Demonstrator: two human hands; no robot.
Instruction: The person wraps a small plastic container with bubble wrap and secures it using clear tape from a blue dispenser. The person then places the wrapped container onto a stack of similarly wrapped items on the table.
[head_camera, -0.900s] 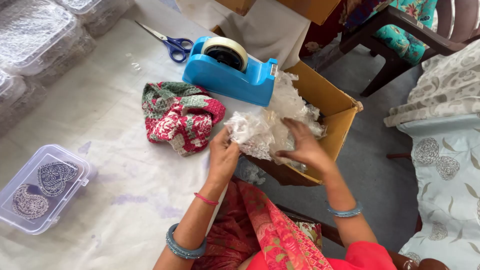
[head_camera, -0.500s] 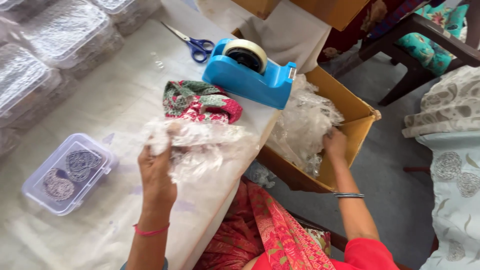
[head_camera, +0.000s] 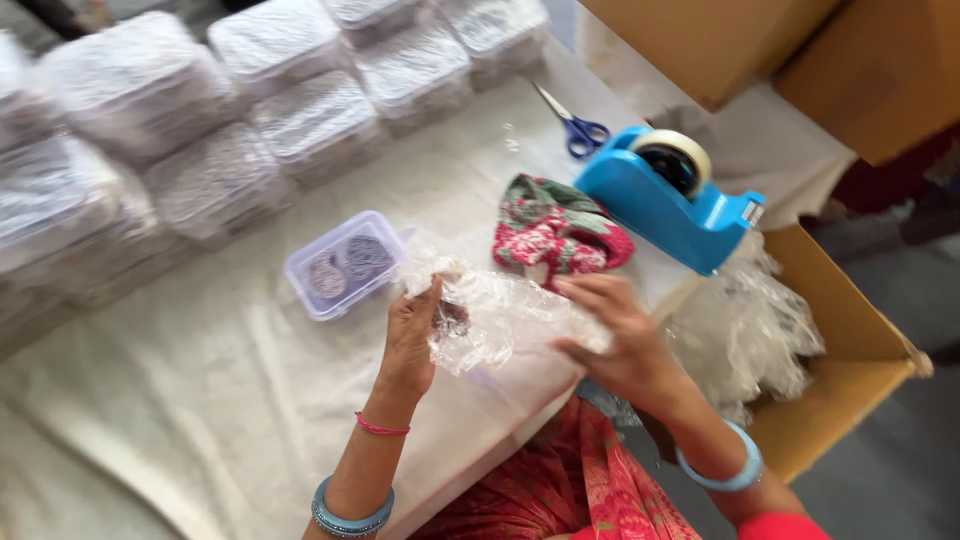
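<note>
Left hand (head_camera: 412, 340) is pinching one edge of a crinkly clear plastic sheet (head_camera: 495, 318), right hand (head_camera: 615, 335) is gripping the other, holding it over the table's near edge; looks feather-light, floppy, slippery, so edges are best; small clear lidded box (head_camera: 345, 265) is sitting just left.

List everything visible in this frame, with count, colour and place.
plastic wrap sheet: one, clear, held between both hands
small lidded box: one, clear with lilac tint, on the table beside the left hand
fabric pouch: one, red and green floral, behind the wrap
tape dispenser: one, blue, at the table edge
scissors: one pair, blue handles, far side
wrapped boxes: many, clear, stacked far left
cardboard box: one, brown, right, holding crumpled wrap
table: one, white cloth
left hand: gripping the wrap
right hand: holding the wrap
</note>
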